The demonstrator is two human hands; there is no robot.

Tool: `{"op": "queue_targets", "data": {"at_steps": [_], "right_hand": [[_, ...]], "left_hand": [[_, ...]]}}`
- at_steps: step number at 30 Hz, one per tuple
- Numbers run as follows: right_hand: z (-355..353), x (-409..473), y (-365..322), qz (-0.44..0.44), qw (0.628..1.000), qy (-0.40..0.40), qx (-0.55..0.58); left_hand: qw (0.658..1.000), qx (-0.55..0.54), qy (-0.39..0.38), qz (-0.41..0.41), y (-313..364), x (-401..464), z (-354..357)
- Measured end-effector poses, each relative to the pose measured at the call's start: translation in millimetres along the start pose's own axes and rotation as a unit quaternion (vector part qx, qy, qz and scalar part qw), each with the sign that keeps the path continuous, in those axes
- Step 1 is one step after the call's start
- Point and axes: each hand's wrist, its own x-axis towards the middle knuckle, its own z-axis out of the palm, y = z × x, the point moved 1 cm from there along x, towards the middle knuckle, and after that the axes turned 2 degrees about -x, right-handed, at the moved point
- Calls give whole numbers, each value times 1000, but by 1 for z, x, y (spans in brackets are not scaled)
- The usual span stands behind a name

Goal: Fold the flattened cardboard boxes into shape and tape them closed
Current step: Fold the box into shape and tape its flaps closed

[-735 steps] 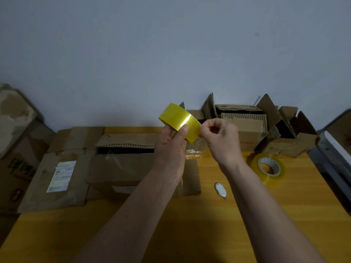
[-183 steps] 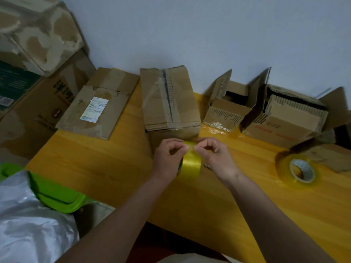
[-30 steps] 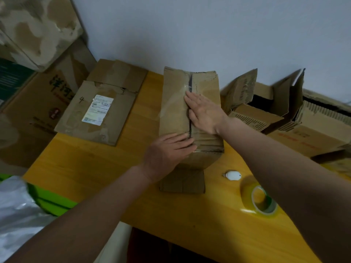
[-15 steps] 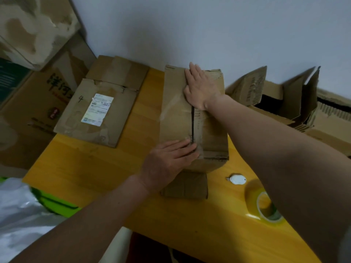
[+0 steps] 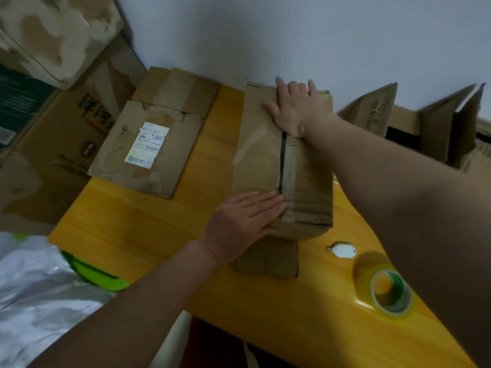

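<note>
A folded brown cardboard box (image 5: 260,166) stands on the yellow table (image 5: 148,229), its two top flaps meeting at a dark seam under a glossy strip of clear tape. My left hand (image 5: 241,224) lies flat on the near end of the box top, fingers straight across the seam. My right hand (image 5: 295,107) presses flat on the far end, fingers reaching the back edge by the wall. A roll of yellowish tape (image 5: 390,293) lies on the table to the right, below my right forearm. A flattened box with a white label (image 5: 148,147) lies at the left.
A small white cutter (image 5: 342,251) sits beside the tape roll. Several open, half-folded boxes (image 5: 435,128) stand at the back right against the wall. Big cartons (image 5: 53,123) are stacked off the table's left. A silver sheet over something green (image 5: 39,288) lies below the near-left edge.
My right hand has slid along the taped seam from the middle of the box top to its far end. My left hand has stayed flat on the near end.
</note>
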Motion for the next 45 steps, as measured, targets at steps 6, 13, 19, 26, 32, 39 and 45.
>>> {"op": "queue_targets", "data": {"at_steps": [6,13,19,26,32,39,45], "right_hand": [[19,-82,1,-69,995,-15,-74],[24,-190,-15,-151,986,0,71],[33,-231,-19,-150,956,110,226],[38,-224,-27,-103,878,228,408],[48,-233,-16,-124,872,232,413],[64,-281,-34,-82,878,283,378],[76,-302,-64,9,907,312,284]], "left_hand": [[1000,6,-5,-17,5,4,-4],[998,12,21,-59,10,2,-5],[994,-11,65,-85,14,3,-5],[984,-94,117,-96,4,4,-4],[977,-181,82,-79,-7,6,-10],[980,-181,81,-30,22,-26,-22],[985,-106,70,-114,41,-50,-18]]}}
